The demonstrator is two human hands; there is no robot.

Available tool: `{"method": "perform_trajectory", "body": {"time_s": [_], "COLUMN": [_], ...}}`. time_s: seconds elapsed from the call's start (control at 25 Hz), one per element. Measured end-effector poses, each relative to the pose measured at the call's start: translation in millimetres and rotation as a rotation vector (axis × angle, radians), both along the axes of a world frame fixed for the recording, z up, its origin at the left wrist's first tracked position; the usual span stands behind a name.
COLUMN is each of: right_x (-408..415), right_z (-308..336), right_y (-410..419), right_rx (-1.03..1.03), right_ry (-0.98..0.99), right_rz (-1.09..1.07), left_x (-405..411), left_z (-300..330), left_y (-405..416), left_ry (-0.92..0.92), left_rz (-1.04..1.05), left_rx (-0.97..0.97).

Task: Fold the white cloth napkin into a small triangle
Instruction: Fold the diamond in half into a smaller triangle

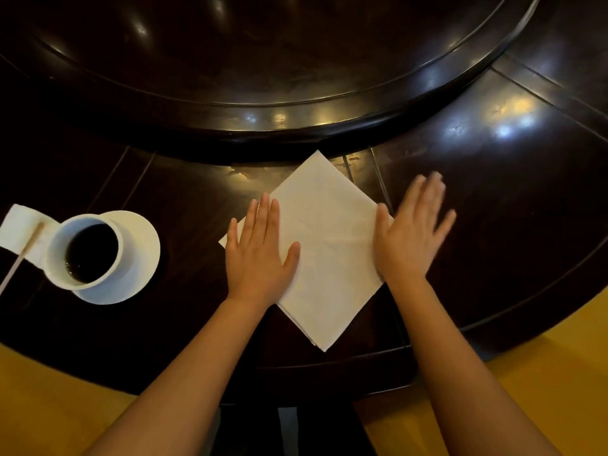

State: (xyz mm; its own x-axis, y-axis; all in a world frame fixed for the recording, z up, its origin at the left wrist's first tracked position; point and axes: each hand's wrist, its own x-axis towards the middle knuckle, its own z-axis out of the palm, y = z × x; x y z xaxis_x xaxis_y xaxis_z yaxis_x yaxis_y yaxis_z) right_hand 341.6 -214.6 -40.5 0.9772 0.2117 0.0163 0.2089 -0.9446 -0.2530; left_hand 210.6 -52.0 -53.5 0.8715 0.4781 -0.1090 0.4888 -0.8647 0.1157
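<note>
The white cloth napkin lies flat on the dark wooden table as a folded square turned like a diamond, one corner pointing at me. My left hand rests palm down on its left corner, fingers straight. My right hand lies flat over the right corner with fingers spread, mostly on the table beside the cloth; it is blurred.
A white cup of dark liquid stands on a white saucer at the left, with a paper napkin and a stick beside it. A raised dark turntable rims the far side. The table's curved edge is near me.
</note>
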Motion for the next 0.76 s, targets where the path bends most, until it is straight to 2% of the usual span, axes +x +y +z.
{"method": "perform_trajectory", "body": {"time_s": [0.12, 0.16, 0.2, 0.28, 0.44, 0.64, 0.76], "right_x": [-1, 1, 8, 31, 70, 78, 77], "right_z": [5, 4, 3, 0, 0, -1, 0], "right_y": [40, 51, 59, 65, 72, 78, 78], "right_rx": [0.012, -0.019, -0.054, -0.128, -0.213, -0.264, -0.271], "right_ry": [-0.055, -0.021, 0.037, 0.125, 0.061, 0.045, 0.056], "right_rz": [0.836, 1.034, 1.14, 1.22, 1.282, 1.23, 1.186], "left_x": [0, 0, 0, 0, -1, -16, -26], "left_z": [-2, -2, -3, -2, 0, 6, 9], "left_y": [2, 2, 2, 1, 2, -1, -1], "left_ry": [-0.02, -0.014, -0.006, -0.006, -0.004, 0.019, 0.033], "left_rz": [-0.003, -0.01, -0.014, -0.012, -0.1, -0.748, -1.029], "left_rx": [-0.003, 0.009, 0.021, 0.02, 0.004, -0.094, -0.101]}}
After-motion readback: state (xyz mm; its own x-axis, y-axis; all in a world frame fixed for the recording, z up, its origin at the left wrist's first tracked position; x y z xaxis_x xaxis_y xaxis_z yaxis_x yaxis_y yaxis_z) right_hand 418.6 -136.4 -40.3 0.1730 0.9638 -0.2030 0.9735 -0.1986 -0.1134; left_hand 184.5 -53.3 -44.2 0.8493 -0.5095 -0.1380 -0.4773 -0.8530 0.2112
